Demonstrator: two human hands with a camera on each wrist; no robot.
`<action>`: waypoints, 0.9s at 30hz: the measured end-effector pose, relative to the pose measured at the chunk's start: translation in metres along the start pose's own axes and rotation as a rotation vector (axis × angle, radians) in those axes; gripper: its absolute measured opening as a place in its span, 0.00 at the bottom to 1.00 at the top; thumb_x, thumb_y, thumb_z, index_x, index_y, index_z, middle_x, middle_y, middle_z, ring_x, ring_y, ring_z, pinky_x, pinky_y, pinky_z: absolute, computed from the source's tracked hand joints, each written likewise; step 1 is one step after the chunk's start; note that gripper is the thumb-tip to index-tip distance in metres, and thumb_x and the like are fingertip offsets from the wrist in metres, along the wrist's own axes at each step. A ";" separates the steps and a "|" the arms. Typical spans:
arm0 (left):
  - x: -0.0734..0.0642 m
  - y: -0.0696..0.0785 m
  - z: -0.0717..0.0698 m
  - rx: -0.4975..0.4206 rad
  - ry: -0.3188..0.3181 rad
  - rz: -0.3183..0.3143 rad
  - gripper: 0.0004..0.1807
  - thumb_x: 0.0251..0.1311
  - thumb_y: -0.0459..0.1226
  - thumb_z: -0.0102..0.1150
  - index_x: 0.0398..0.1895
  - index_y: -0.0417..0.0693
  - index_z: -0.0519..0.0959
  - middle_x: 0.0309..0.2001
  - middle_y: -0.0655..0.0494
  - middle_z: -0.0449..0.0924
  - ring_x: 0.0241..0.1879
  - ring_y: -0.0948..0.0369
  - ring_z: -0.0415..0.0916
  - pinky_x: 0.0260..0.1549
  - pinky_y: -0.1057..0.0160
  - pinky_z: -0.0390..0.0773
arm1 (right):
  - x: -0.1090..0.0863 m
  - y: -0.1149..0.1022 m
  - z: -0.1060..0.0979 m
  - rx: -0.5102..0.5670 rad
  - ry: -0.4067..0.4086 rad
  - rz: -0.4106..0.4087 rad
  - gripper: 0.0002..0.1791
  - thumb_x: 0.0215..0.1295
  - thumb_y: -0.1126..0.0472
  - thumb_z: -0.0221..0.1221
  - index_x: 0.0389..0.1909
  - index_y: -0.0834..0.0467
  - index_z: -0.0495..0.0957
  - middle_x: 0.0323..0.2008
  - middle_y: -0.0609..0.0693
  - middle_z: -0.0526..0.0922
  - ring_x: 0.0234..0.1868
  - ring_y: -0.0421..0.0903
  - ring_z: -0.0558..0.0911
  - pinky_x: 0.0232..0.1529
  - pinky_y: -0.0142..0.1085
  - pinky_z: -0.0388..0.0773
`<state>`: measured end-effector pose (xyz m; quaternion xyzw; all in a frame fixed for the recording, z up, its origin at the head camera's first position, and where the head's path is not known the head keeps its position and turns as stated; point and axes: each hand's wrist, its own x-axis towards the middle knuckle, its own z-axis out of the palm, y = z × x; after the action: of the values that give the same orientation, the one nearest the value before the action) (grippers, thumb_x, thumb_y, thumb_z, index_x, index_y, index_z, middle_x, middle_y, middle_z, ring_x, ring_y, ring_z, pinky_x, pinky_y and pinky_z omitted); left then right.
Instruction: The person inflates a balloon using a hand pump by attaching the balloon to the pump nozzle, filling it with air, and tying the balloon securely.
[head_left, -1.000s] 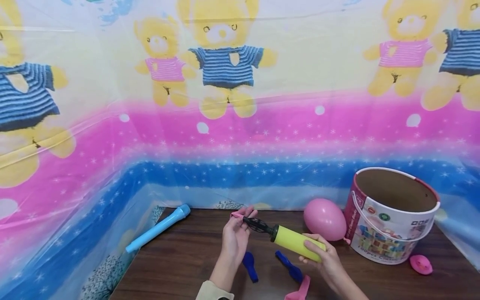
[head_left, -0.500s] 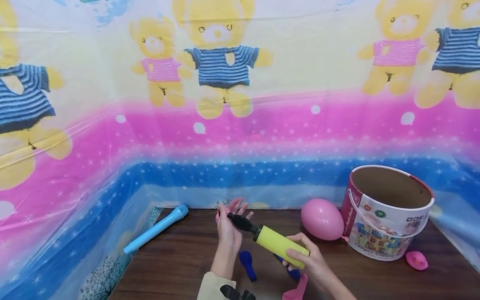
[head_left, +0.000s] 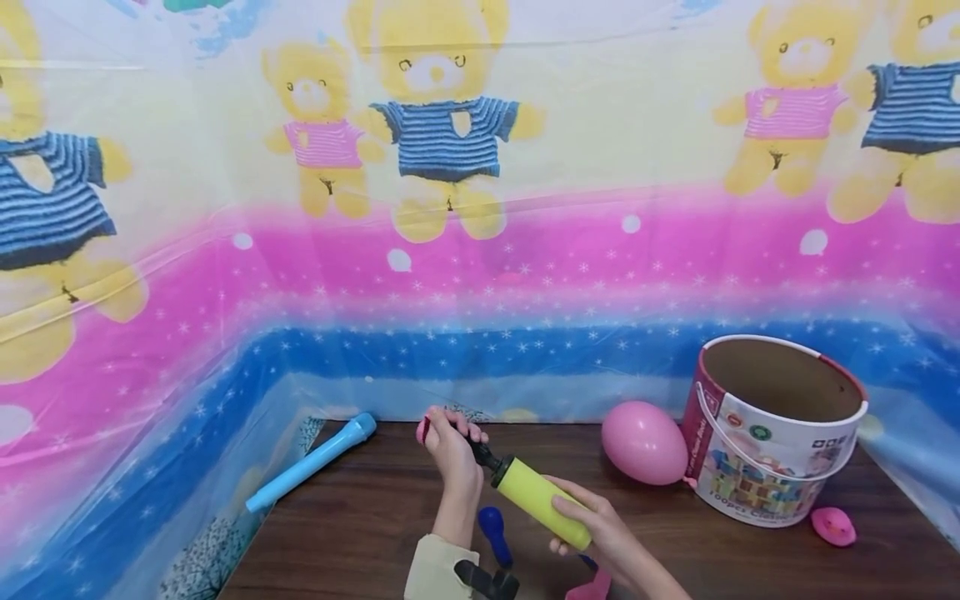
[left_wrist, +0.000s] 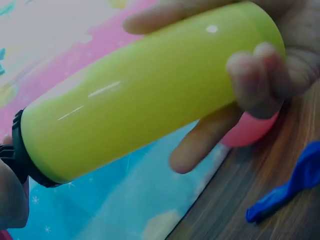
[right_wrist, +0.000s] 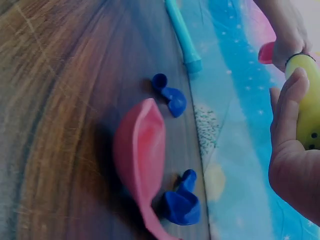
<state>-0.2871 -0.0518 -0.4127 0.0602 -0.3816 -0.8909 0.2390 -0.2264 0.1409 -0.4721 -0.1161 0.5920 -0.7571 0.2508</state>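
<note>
My right hand [head_left: 600, 521] grips the yellow barrel of a hand balloon pump [head_left: 540, 500], held tilted above the table. In the left wrist view its fingers wrap the barrel near the far end. My left hand [head_left: 455, 457] curls around the pump's black nozzle end [head_left: 483, 452]. A pink balloon [head_left: 422, 428] shows at the left hand's outer side, by the nozzle tip; much of it is hidden by the fingers. Below the hands, limp blue balloons [right_wrist: 172, 97] and a limp pink balloon [right_wrist: 140, 150] lie on the table.
An inflated pink balloon [head_left: 645, 442] rests beside a large handled bucket [head_left: 772, 467] at the right. Near the bucket lies a small pink item [head_left: 833, 527]. A light blue tube [head_left: 311, 462] lies at the table's left edge. A bear-printed sheet [head_left: 570, 350] hangs behind the table [head_left: 337, 533].
Both hands and the pump have moved left and slightly down. The left hand, palm up with spread fingers before, has turned over and closed around the nozzle end and pink balloon.
</note>
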 end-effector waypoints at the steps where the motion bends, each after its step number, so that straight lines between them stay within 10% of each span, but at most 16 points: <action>1: 0.000 -0.001 0.000 0.008 0.012 0.009 0.23 0.76 0.52 0.29 0.24 0.51 0.61 0.13 0.63 0.60 0.10 0.67 0.63 0.12 0.71 0.71 | 0.000 0.001 0.000 0.008 -0.008 0.002 0.37 0.73 0.50 0.52 0.75 0.60 0.50 0.45 0.54 0.82 0.27 0.38 0.82 0.31 0.26 0.79; 10: -0.002 0.001 0.003 -0.015 0.016 0.107 0.22 0.77 0.49 0.29 0.27 0.47 0.61 0.16 0.61 0.62 0.10 0.67 0.64 0.12 0.69 0.72 | 0.003 0.004 0.004 0.046 0.001 0.015 0.38 0.73 0.49 0.52 0.76 0.60 0.49 0.41 0.52 0.86 0.26 0.36 0.80 0.29 0.25 0.78; 27: 0.001 0.001 0.005 -0.025 0.016 0.047 0.22 0.77 0.49 0.28 0.26 0.49 0.61 0.16 0.61 0.67 0.10 0.67 0.66 0.13 0.70 0.74 | 0.004 -0.001 0.003 0.017 0.010 0.007 0.39 0.72 0.51 0.53 0.76 0.61 0.48 0.41 0.52 0.85 0.26 0.38 0.80 0.30 0.27 0.78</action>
<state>-0.2894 -0.0500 -0.4085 0.0554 -0.3698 -0.8892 0.2636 -0.2287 0.1359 -0.4708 -0.1079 0.5870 -0.7620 0.2514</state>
